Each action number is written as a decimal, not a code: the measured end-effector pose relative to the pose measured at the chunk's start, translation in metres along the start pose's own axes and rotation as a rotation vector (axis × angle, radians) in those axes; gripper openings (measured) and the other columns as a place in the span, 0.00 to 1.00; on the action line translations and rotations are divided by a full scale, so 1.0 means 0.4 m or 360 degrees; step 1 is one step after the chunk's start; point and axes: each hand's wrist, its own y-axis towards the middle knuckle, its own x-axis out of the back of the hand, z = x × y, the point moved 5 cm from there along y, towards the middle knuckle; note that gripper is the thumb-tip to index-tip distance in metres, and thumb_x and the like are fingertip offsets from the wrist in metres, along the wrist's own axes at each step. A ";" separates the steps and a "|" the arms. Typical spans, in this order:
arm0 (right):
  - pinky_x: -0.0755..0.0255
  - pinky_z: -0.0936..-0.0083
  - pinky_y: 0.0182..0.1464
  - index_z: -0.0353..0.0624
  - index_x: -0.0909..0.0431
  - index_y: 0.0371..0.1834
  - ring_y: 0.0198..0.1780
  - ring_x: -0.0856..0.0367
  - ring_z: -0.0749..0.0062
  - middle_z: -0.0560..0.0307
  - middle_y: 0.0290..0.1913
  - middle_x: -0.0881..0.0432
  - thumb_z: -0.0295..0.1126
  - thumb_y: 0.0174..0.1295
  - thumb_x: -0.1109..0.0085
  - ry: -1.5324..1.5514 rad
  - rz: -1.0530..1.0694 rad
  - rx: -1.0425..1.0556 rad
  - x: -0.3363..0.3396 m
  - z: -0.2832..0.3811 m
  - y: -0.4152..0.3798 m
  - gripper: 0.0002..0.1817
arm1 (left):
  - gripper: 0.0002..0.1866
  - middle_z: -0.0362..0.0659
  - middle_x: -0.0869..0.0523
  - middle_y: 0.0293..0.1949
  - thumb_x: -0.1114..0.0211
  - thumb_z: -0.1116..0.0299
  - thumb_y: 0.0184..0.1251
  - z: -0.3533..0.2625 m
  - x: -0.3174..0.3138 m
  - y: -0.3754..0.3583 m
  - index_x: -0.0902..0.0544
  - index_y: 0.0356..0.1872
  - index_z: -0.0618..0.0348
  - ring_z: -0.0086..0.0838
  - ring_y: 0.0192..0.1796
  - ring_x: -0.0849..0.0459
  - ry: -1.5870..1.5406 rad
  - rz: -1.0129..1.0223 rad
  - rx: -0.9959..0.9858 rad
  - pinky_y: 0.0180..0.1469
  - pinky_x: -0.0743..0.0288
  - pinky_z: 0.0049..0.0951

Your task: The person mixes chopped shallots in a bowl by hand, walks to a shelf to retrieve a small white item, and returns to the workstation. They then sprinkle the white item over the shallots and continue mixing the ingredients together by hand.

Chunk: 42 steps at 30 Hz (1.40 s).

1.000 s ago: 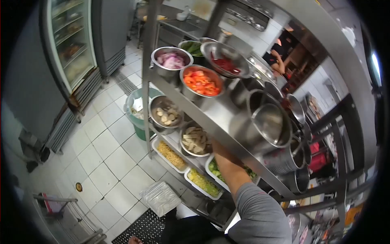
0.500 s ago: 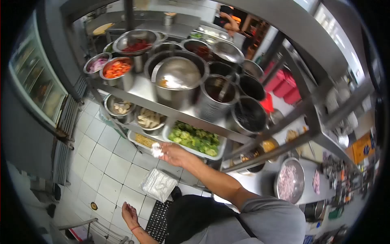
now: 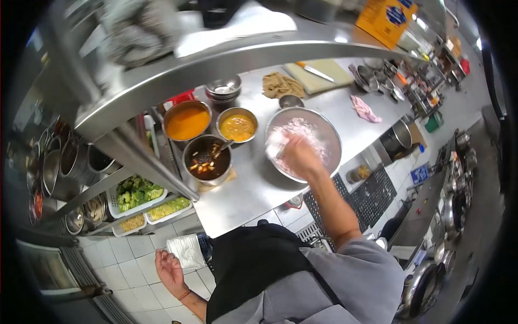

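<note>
My right hand (image 3: pixel 302 157) is over a large steel bowl (image 3: pixel 338 148) of pale pinkish-white chopped pieces (image 3: pixel 305 128). At its fingertips is a white clump (image 3: pixel 276 141), blurred, so I cannot make out whether it is powder or something solid. My left hand (image 3: pixel 170 268) hangs low over the floor at my side, loosely curled with fingers partly apart and nothing visible in it. Near it is a clear-wrapped white package (image 3: pixel 186 252).
Left of the bowl stand pots of orange sauce (image 3: pixel 188 122), yellow liquid (image 3: pixel 238 127) and dark sauce (image 3: pixel 207 160) with a ladle. A cloth (image 3: pixel 283 85), cutting board (image 3: pixel 334 74) and knife (image 3: pixel 317 72) lie behind. A steel shelf post (image 3: pixel 145 156) rises at left.
The view has swung right from the shelves to the counter. My right hand has moved from beside the vegetable trays to over the steel bowl, with white material still at its fingers.
</note>
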 end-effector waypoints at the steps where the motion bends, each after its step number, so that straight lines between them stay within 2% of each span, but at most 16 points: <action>1: 0.25 0.69 0.50 0.34 0.22 0.47 0.45 0.18 0.61 0.48 0.39 0.16 0.14 0.53 0.52 -0.0427 -0.0376 0.0210 0.093 0.042 0.022 0.18 | 0.08 0.39 0.22 0.33 0.42 0.69 0.70 0.039 -0.053 0.009 0.24 0.45 0.61 0.19 0.28 0.30 0.0024 0.0072 0.0073 0.26 0.36 0.19; 2: 0.25 0.69 0.50 0.33 0.22 0.48 0.46 0.18 0.59 0.45 0.40 0.16 0.14 0.51 0.52 -0.0859 -0.0757 0.0407 0.183 0.064 0.039 0.19 | 0.08 0.40 0.23 0.33 0.43 0.69 0.69 0.082 -0.111 0.016 0.24 0.45 0.60 0.20 0.28 0.31 0.0100 0.0099 0.0127 0.27 0.36 0.19; 5: 0.26 0.69 0.52 0.28 0.23 0.51 0.48 0.18 0.54 0.37 0.49 0.19 0.18 0.54 0.46 -0.1911 -0.0331 0.0636 0.317 0.005 0.120 0.19 | 0.08 0.40 0.24 0.34 0.44 0.70 0.69 0.214 -0.294 0.037 0.24 0.45 0.60 0.21 0.29 0.31 0.0330 0.0259 0.0322 0.28 0.37 0.20; 9: 0.28 0.68 0.56 0.37 0.21 0.51 0.53 0.20 0.50 0.39 0.51 0.20 0.18 0.53 0.48 -0.1694 -0.0624 0.0639 0.511 -0.008 0.197 0.20 | 0.08 0.39 0.26 0.33 0.45 0.71 0.70 0.403 -0.502 0.057 0.24 0.45 0.61 0.21 0.29 0.31 0.0867 0.0481 0.0482 0.28 0.38 0.19; 13: 0.29 0.63 0.58 0.39 0.24 0.56 0.56 0.23 0.49 0.39 0.53 0.21 0.20 0.54 0.46 -0.2102 0.0043 0.0320 0.494 -0.031 0.198 0.22 | 0.09 0.40 0.23 0.35 0.42 0.70 0.68 0.635 -0.693 0.087 0.24 0.45 0.63 0.23 0.34 0.25 0.1542 0.1115 0.0482 0.32 0.31 0.22; 16: 0.35 0.62 0.65 0.46 0.33 0.66 0.60 0.27 0.45 0.37 0.60 0.27 0.21 0.51 0.43 -0.2158 0.0158 0.0656 0.576 -0.075 0.229 0.34 | 0.18 0.48 0.20 0.42 0.35 0.68 0.62 0.834 -0.767 0.177 0.25 0.49 0.67 0.38 0.46 0.21 0.2520 0.1610 -0.0099 0.48 0.27 0.34; 17: 0.34 0.60 0.64 0.50 0.50 0.74 0.64 0.32 0.41 0.30 0.66 0.38 0.27 0.47 0.33 -0.2580 0.0245 0.0159 0.587 -0.095 0.234 0.49 | 0.22 0.51 0.20 0.47 0.32 0.67 0.59 0.896 -0.769 0.218 0.26 0.52 0.67 0.43 0.52 0.22 0.2859 0.1816 -0.0481 0.54 0.28 0.39; 19: 0.33 0.60 0.63 0.51 0.56 0.75 0.65 0.34 0.39 0.26 0.66 0.40 0.30 0.42 0.28 -0.2545 0.0241 -0.0137 0.587 -0.139 0.220 0.57 | 0.41 0.60 0.27 0.57 0.23 0.63 0.45 1.003 -0.736 0.311 0.33 0.61 0.66 0.51 0.62 0.30 0.3074 0.1777 -0.0659 0.63 0.36 0.42; 21: 0.31 0.58 0.62 0.52 0.64 0.76 0.64 0.33 0.37 0.24 0.66 0.42 0.34 0.34 0.23 -0.2629 0.0125 -0.0208 0.584 -0.179 0.199 0.66 | 0.52 0.64 0.32 0.60 0.20 0.62 0.36 1.065 -0.703 0.370 0.40 0.65 0.66 0.53 0.65 0.34 0.3256 0.1531 -0.0482 0.66 0.39 0.41; 23: 0.32 0.59 0.63 0.47 0.59 0.75 0.63 0.32 0.37 0.26 0.64 0.38 0.34 0.31 0.22 -0.2545 -0.0033 -0.0229 0.559 -0.175 0.185 0.66 | 0.65 0.68 0.34 0.59 0.17 0.62 0.25 1.132 -0.662 0.442 0.50 0.69 0.66 0.56 0.65 0.35 0.3357 0.1444 -0.0266 0.69 0.41 0.38; 26: 0.28 0.63 0.57 0.42 0.42 0.69 0.58 0.26 0.42 0.30 0.57 0.27 0.33 0.31 0.24 -0.2085 -0.0251 -0.0071 0.624 -0.225 0.202 0.55 | 0.63 0.68 0.36 0.62 0.19 0.64 0.26 1.156 -0.683 0.417 0.49 0.70 0.65 0.56 0.67 0.37 0.3165 0.1441 -0.0001 0.68 0.39 0.39; 29: 0.24 0.65 0.51 0.41 0.26 0.58 0.52 0.20 0.47 0.35 0.48 0.19 0.35 0.35 0.26 -0.1990 -0.0380 0.0099 0.651 -0.180 0.224 0.39 | 0.55 0.62 0.25 0.57 0.21 0.64 0.27 1.171 -0.713 0.441 0.38 0.65 0.67 0.49 0.61 0.26 0.3017 0.1473 -0.0005 0.63 0.31 0.36; 32: 0.25 0.63 0.52 0.40 0.23 0.54 0.50 0.20 0.45 0.36 0.48 0.19 0.39 0.37 0.27 -0.2378 -0.0173 0.0112 0.648 -0.126 0.289 0.35 | 0.45 0.59 0.19 0.51 0.23 0.66 0.34 1.133 -0.790 0.433 0.30 0.61 0.65 0.47 0.55 0.20 0.2967 0.1607 -0.0200 0.58 0.26 0.36; 35: 0.24 0.62 0.51 0.40 0.18 0.45 0.47 0.18 0.47 0.38 0.44 0.17 0.40 0.38 0.28 -0.2610 -0.0467 0.0071 0.513 0.060 0.175 0.28 | 0.33 0.58 0.18 0.50 0.26 0.68 0.42 1.095 -0.880 0.398 0.25 0.54 0.64 0.49 0.53 0.20 0.3003 0.1817 -0.0397 0.55 0.26 0.40; 40: 0.24 0.62 0.47 0.38 0.19 0.45 0.46 0.17 0.49 0.38 0.43 0.17 0.36 0.37 0.30 -0.2796 -0.0108 -0.0064 0.522 0.099 0.227 0.27 | 0.32 0.59 0.19 0.49 0.26 0.66 0.42 1.105 -0.941 0.382 0.24 0.53 0.65 0.49 0.52 0.19 0.2913 0.1919 -0.0188 0.56 0.27 0.40; 42: 0.23 0.64 0.42 0.36 0.19 0.47 0.40 0.16 0.55 0.42 0.38 0.16 0.33 0.38 0.31 -0.2413 -0.0180 -0.0026 0.515 0.113 0.208 0.27 | 0.32 0.60 0.19 0.49 0.26 0.65 0.42 1.100 -0.955 0.368 0.24 0.52 0.65 0.50 0.51 0.19 0.2884 0.1993 -0.0218 0.56 0.26 0.40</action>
